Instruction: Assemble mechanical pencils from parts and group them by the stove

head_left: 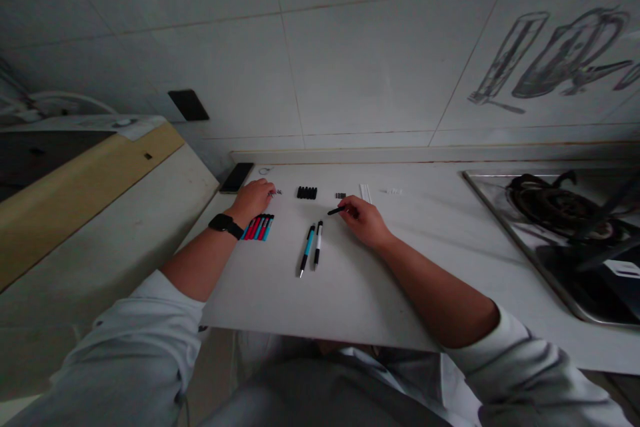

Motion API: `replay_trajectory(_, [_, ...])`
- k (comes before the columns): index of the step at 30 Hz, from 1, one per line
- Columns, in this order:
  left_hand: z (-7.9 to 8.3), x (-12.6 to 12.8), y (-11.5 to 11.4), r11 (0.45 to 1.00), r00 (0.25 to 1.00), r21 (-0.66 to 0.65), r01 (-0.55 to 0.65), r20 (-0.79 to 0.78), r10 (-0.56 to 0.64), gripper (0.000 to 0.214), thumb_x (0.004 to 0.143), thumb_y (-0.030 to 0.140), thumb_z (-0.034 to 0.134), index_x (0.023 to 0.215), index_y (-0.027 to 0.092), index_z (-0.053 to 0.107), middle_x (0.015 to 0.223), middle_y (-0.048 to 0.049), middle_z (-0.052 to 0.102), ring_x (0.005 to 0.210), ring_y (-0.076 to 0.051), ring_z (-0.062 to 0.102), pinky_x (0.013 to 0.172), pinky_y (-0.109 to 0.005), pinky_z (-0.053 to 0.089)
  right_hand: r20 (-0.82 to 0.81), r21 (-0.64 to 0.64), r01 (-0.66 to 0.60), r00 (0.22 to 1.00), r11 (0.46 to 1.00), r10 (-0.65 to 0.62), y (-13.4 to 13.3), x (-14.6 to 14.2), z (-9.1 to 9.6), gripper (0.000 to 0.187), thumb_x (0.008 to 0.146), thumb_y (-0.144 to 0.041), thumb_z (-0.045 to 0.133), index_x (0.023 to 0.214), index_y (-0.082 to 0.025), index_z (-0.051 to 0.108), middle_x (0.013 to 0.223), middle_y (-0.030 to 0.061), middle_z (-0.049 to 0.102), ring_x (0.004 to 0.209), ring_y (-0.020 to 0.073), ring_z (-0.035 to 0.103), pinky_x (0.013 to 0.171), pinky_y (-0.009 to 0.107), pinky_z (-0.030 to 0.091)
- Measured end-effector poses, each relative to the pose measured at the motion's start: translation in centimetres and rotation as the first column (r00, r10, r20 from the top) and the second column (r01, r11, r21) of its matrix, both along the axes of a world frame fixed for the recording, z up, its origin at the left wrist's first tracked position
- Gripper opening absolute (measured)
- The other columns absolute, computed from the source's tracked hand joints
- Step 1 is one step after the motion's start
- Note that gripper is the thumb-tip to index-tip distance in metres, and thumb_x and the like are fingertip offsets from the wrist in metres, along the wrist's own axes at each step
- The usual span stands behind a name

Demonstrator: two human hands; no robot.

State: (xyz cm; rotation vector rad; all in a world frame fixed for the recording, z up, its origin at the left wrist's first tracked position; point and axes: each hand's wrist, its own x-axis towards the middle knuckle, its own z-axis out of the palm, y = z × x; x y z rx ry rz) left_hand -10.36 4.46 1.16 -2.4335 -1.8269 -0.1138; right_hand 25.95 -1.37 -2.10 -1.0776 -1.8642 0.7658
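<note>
My right hand (364, 219) pinches a short black pen part (335, 211) that points left, above the white counter. My left hand (256, 199), with a black watch on its wrist, has its fingers drawn together at a few tiny metal pen parts (279, 192); whatever is between them is hidden. Just below it lies a row of red and blue pen barrels (260, 227) with black ends. Two whole pens, a blue and black one (307, 251) and a white and black one (318, 247), lie side by side between my hands.
Along the back are a row of black grips (307, 193), small dark parts (341, 195), thin white refills (366, 193) and tiny clear pieces (393, 191). A phone (237, 177) lies back left. A gas stove (565, 213) stands right, a cabinet (125, 227) left.
</note>
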Motion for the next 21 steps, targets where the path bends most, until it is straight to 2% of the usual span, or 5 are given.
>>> replay_trajectory(12, [-0.2, 0.0, -0.1, 0.999, 0.999, 0.036, 0.0, -0.033, 0.001, 0.023, 0.094, 0.019, 0.058, 0.11, 0.02, 0.074, 0.11, -0.0109, 0.068, 0.107, -0.026, 0.062, 0.093, -0.037, 0.049, 0.004, -0.009, -0.01, 1.0, 1.0, 0.01, 0.0, -0.1, 0.1, 0.019, 0.09, -0.032, 0.061, 0.105, -0.024, 0.068, 0.083, 0.0016, 0.067, 0.068, 0.0159, 0.057, 0.069, 0.03, 0.045])
replay_trajectory(17, [1.4, 0.3, -1.0, 0.999, 0.999, 0.048, 0.011, -0.046, -0.008, 0.024, 0.091, 0.017, 0.062, 0.113, 0.018, 0.073, 0.115, -0.0137, 0.069, 0.109, -0.03, 0.063, 0.097, -0.042, 0.05, -0.048, -0.056, -0.019, 0.999, 0.998, 0.017, 0.2, 0.0, 0.1, 0.022, 0.088, -0.038, 0.064, 0.104, -0.023, 0.067, 0.08, 0.0008, 0.065, 0.069, 0.016, 0.056, 0.068, 0.03, 0.044])
replay_trajectory(19, [2.5, 1.6, -1.8, 0.994, 0.998, 0.083, 0.065, -0.014, -0.064, 0.026, 0.093, 0.017, 0.061, 0.116, 0.017, 0.071, 0.118, -0.0138, 0.068, 0.111, -0.031, 0.062, 0.1, -0.044, 0.049, -0.086, -0.094, -0.029, 0.996, 0.995, 0.021, 0.3, -0.1, 0.1, 0.024, 0.086, -0.041, 0.066, 0.101, -0.023, 0.066, 0.08, 0.0003, 0.064, 0.069, 0.0158, 0.055, 0.066, 0.029, 0.043])
replay_trajectory(21, [3.4, 3.8, -2.9, 0.977, 0.979, 0.1, 0.19, 0.061, -0.197, 0.03, 0.094, 0.019, 0.062, 0.124, 0.02, 0.068, 0.122, -0.0117, 0.067, 0.114, -0.03, 0.061, 0.103, -0.043, 0.048, -0.128, -0.13, -0.046, 0.991, 0.99, 0.03, 0.4, -0.1, 0.0, 0.027, 0.085, -0.044, 0.067, 0.099, -0.022, 0.066, 0.079, -0.0002, 0.063, 0.068, 0.0152, 0.054, 0.066, 0.029, 0.042])
